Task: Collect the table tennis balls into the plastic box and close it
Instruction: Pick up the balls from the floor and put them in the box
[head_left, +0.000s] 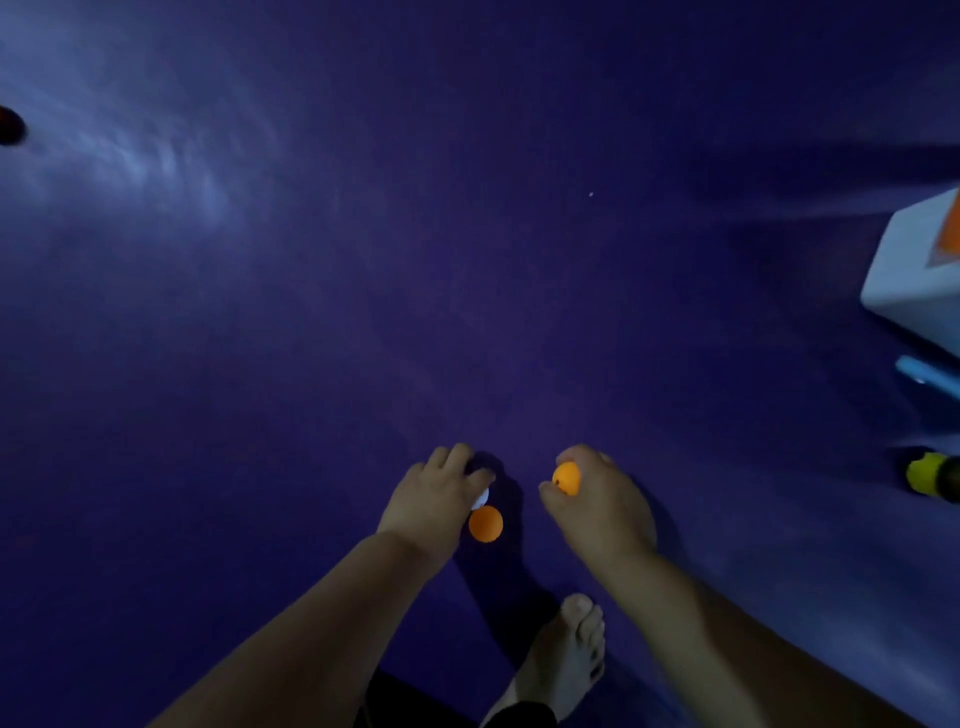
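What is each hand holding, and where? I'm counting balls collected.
Right hand: orange ball, pinched between fingertips. Left hand: white ball, mostly hidden under the fingers.

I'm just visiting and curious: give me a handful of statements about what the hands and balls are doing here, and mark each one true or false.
1. The right hand holds an orange ball in its fingers. True.
2. The left hand is empty and lifted well clear of any ball. False: its fingers are curled over a white ball, which is mostly hidden.
3. A second orange ball sits on the purple floor beside the left hand. True.
4. Both orange balls are already inside the box. False: one is in the right hand, the other on the floor; a pale box stands far off at the right edge.
5. The person wears shoes. False: a bare foot shows below the hands.
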